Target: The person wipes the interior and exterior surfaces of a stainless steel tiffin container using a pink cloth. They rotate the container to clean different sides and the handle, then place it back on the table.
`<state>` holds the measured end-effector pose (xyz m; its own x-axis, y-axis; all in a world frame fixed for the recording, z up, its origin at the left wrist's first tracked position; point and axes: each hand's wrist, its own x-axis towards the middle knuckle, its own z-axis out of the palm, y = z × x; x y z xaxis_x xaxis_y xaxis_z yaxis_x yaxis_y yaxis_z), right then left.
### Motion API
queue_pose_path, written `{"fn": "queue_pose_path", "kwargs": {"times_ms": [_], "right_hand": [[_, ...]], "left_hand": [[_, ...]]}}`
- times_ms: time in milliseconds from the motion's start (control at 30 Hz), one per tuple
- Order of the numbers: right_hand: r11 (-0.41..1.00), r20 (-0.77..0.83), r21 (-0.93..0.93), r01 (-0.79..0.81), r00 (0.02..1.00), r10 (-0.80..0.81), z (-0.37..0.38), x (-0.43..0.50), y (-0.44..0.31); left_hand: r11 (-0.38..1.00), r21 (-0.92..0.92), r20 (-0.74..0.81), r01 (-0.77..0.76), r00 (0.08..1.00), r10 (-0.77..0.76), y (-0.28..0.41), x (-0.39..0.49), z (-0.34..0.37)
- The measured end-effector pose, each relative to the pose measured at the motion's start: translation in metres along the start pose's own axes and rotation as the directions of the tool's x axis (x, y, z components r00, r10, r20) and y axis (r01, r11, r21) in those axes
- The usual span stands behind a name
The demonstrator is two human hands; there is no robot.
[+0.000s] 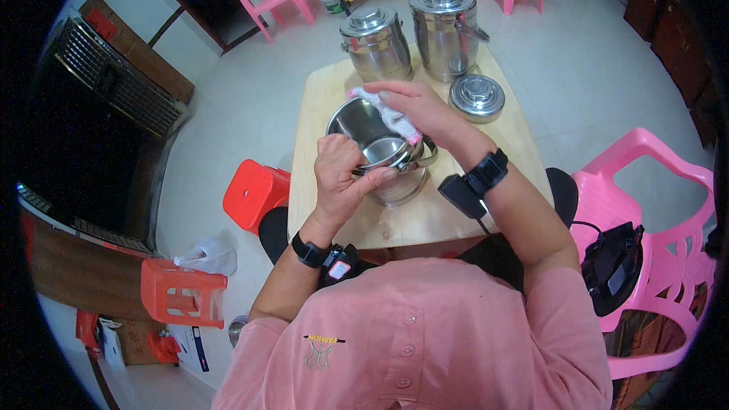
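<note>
A stainless steel pot (393, 185) without its lid stands tilted on the light wooden table (455, 228), its shiny inside showing. My left hand (343, 173) grips the pot's near left rim, thumb outside and fingers folded over the edge. At the far right rim my right hand (413, 105) holds a white cloth with pink edges (390, 115), pressed against the rim. The pot's handle hangs on its right side. A round steel lid (477, 97) lies right of my right hand. Two lidded steel pots, one shorter (377, 48) and one taller (444, 37), stand at the table's far end.
A red stool (256, 196) stands by the table's left side. An orange stool (185, 299) with a white plastic bag (211, 256) is further left. On the right, a pink plastic chair (609, 205) holds a black bag (615, 270). A cable runs from my right wrist device.
</note>
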<state>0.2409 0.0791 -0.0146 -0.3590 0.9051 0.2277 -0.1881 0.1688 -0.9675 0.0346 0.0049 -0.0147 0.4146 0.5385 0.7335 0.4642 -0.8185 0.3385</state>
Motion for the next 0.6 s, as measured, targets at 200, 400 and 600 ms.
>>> {"fn": "queue_pose_path", "kwargs": {"times_ms": [200,400,600], "right_hand": [[0.986,-0.279,-0.095,0.136,0.947,-0.158,0.016,-0.047,0.005],[0.973,-0.428,-0.119,0.2,0.874,-0.232,0.032,-0.095,0.012],[0.723,-0.262,-0.59,0.359,0.762,-0.592,0.041,-0.13,0.014]], "left_hand": [[1.0,-0.022,0.022,-0.018,1.0,0.019,0.001,-0.002,0.0],[1.0,-0.025,0.041,-0.003,0.999,0.004,0.002,-0.002,-0.003],[0.999,-0.02,0.041,0.029,0.999,-0.028,0.003,-0.001,-0.002]]}}
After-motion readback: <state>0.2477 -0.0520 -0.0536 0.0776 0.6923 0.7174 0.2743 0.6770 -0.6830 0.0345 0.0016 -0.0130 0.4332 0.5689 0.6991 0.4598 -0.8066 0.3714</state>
